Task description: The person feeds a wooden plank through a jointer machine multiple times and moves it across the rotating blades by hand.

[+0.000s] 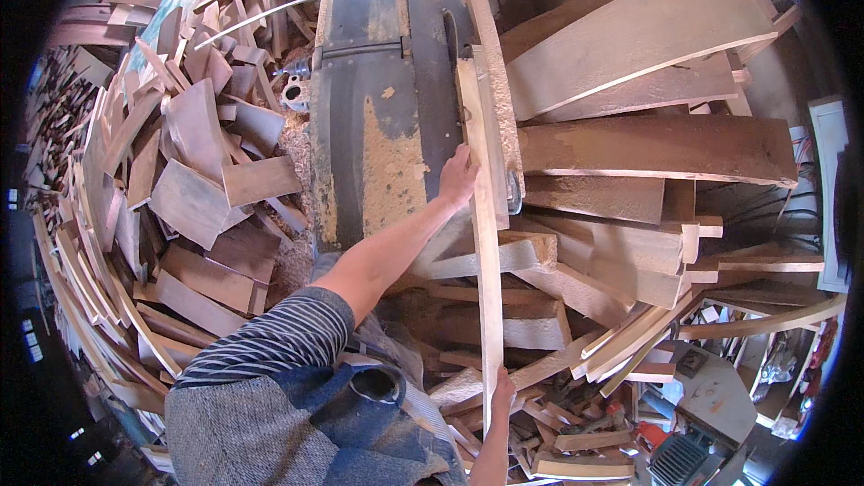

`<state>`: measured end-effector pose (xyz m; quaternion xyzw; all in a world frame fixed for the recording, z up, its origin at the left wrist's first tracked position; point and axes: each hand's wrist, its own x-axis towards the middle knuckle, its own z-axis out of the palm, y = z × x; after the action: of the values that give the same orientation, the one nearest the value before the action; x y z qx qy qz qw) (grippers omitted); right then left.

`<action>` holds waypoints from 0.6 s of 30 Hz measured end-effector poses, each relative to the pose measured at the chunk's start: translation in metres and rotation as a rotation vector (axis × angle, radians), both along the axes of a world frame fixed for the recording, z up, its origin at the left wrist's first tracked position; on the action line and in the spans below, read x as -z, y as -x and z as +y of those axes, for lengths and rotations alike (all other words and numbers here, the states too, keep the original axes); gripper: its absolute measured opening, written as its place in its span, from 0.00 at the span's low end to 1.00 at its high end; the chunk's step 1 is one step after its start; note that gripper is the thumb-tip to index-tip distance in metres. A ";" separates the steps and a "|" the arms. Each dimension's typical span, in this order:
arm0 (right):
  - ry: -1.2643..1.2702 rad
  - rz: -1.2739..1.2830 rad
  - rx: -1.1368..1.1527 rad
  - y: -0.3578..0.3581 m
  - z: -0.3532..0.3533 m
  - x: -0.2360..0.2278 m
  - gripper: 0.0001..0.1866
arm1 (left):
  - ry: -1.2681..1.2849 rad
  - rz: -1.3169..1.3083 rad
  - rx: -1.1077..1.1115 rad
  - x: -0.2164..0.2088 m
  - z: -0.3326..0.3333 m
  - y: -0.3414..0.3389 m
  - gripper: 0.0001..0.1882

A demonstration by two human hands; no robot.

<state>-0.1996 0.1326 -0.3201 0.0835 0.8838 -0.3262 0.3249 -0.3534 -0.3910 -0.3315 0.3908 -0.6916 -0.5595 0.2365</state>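
Note:
A long, narrow wooden board (487, 288) runs from the dark metal machine table (364, 99) back toward me. My left hand (459, 178) is closed on the board's left edge, partway along it, beside the table's right side. Nearer me, my right hand (500, 391) grips the same board close to its near end. The board's far end lies along a wooden guide strip (490, 81) on the right of the table. Patches of pale sawdust (391, 171) cover part of the metal surface.
Loose short boards (193, 135) are heaped left of the machine. Wide thick planks (657, 148) are stacked close on the right. Offcuts (589, 441) litter the floor at the lower right, near a grey cabinet-like machine (715, 396). A thin pale strip (256, 20) reaches the table's left edge.

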 end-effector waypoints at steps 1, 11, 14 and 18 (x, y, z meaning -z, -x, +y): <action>-0.021 -0.003 -0.012 0.001 -0.001 0.000 0.34 | -0.007 -0.002 0.015 -0.001 -0.002 0.000 0.16; 0.031 0.022 0.038 0.007 -0.018 0.001 0.38 | 0.078 0.071 -0.010 0.002 -0.019 0.005 0.15; 0.009 -0.120 0.056 0.014 -0.027 -0.005 0.34 | 0.035 0.027 -0.001 0.001 -0.023 0.007 0.16; 0.018 -0.077 0.057 0.016 -0.031 -0.002 0.35 | 0.072 0.039 -0.008 0.001 -0.029 0.011 0.16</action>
<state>-0.2155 0.1017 -0.3184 0.1183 0.8650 -0.3397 0.3498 -0.3639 -0.4195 -0.3320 0.3735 -0.7052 -0.5407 0.2662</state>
